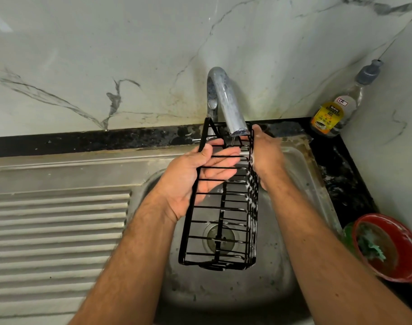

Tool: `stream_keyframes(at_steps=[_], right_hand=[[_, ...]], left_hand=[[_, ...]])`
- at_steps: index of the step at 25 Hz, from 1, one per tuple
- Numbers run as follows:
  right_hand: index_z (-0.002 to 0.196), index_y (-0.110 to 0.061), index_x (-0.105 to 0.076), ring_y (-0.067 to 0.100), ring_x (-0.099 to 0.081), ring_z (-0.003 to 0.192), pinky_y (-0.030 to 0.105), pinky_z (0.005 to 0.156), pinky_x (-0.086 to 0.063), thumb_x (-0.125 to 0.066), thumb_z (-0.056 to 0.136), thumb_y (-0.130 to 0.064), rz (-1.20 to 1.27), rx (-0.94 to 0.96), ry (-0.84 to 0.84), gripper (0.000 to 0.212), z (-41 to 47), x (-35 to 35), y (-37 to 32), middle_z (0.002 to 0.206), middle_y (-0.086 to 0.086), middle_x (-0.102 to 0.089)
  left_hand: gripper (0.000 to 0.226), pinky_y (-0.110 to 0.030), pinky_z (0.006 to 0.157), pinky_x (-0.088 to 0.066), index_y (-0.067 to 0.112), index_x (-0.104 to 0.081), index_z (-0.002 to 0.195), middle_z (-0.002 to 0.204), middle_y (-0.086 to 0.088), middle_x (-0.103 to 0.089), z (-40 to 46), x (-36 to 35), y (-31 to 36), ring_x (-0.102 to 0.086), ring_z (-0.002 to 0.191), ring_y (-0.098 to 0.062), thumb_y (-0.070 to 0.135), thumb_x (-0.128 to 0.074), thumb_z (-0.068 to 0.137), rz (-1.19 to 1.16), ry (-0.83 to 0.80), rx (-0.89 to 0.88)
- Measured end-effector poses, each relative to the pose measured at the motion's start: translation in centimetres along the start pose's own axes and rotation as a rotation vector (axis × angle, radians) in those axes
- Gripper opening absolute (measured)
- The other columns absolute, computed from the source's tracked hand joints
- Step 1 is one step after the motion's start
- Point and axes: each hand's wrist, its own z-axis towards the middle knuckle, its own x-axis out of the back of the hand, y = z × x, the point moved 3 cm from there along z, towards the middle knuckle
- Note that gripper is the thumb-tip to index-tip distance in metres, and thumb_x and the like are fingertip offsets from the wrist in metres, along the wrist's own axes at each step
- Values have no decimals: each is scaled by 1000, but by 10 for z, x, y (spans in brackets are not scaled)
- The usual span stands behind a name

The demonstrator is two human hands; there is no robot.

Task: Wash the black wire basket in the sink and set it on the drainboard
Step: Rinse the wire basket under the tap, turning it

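Item: black wire basket [220,207], long and narrow, held lengthwise over the sink [301,174] bowl, its far end just under the tap [226,102] spout, its near end hanging above the drain [220,238]. Condition: white suds cling along the right-hand wall of wires; a thin trickle shows at the spout mouth. Holder one: my left hand [190,174], palm up, thumb hooked over the left rim and fingers reaching in through the wires, closed on the basket. Holder two: my right hand [267,156], pressed flat against the outside of the right wall near the far end, wet and soapy; its fingers are mostly hidden behind the wire, so I judge it grips the basket but cannot tell how tightly. Step in hand, as I judge it: rinsing or rubbing the soapy side. To do it well: keep the sudsy wall turned toward the water, slide the basket along so the stream reaches every rung, rub the joints where foam collects, and keep the left thumb firm since wet wire slips. Destination: ribbed drainboard [54,226], left of the bowl. Nearby, unused: dish gel bottle [341,106] at the back right corner, red bowl [388,247] at right.
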Motion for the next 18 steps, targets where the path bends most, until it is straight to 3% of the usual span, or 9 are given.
stream_keyframes(at_steps=[2, 4, 6, 8, 11, 13, 16, 18], right_hand=[[98, -14, -73, 26, -70, 91, 39, 90, -54, -35, 104, -52, 46, 29, 9, 54, -2, -4, -1, 93, 6, -74], [91, -11, -71, 26, -69, 87, 37, 85, -53, -36, 105, -50, 53, 46, 0, 54, -4, -6, -1, 86, 7, -73], [89, -8, -70, 29, -69, 87, 39, 85, -54, -38, 103, -52, 68, 31, -30, 57, -3, -8, -2, 84, 10, -73], [85, -8, -68, 30, -70, 84, 41, 82, -54, -39, 100, -53, 81, 16, -42, 56, -1, -8, -3, 82, 11, -73], [82, -13, -63, 24, -67, 76, 37, 70, -50, -38, 104, -47, -32, 61, -49, 47, -2, -7, -5, 79, 6, -71], [90, -11, -68, 31, -69, 84, 44, 80, -56, -38, 98, -57, -25, 16, -45, 56, -1, -5, -2, 85, 11, -73], [86, -21, -76, 27, -72, 90, 50, 93, -54, -40, 82, -68, 54, -80, -40, 59, 2, -2, 6, 88, 3, -77], [76, -25, -76, 27, -72, 90, 51, 94, -54, -40, 85, -65, 78, -101, -67, 55, 4, -3, 7, 86, 3, -77]], left_hand=[[35, -26, 73, -62, 8, -66, 125, 115, -13, -76, 1, 4, -3, -76, 97, -18, 27, -45, 105, -54, -6, 15], [38, -30, 79, -63, 6, -73, 116, 117, -16, -75, 1, 4, -6, -76, 99, -21, 30, -52, 96, -142, -54, 27], [45, -34, 90, -61, 1, -74, 117, 121, -19, -72, 0, 1, -7, -74, 104, -25, 31, -50, 92, -227, -155, 39], [49, -32, 91, -60, -1, -72, 120, 117, -19, -73, 0, -2, -9, -75, 97, -23, 31, -50, 90, -271, -217, 58], [30, -21, 71, -60, 7, -81, 99, 101, -10, -77, 7, -2, -13, -74, 77, -10, 25, -58, 93, -94, -66, 29], [26, -18, 62, -57, 8, -82, 86, 92, -9, -77, 11, -2, -18, -71, 66, -8, 21, -62, 97, 0, 51, 23], [34, -28, 76, -63, 6, -79, 90, 99, -13, -78, 13, -9, -21, -77, 83, -18, 25, -54, 103, 9, 51, 43], [36, -36, 84, -63, 6, -73, 104, 104, -16, -77, 17, -13, -19, -77, 91, -25, 27, -44, 108, -48, 37, 18]])
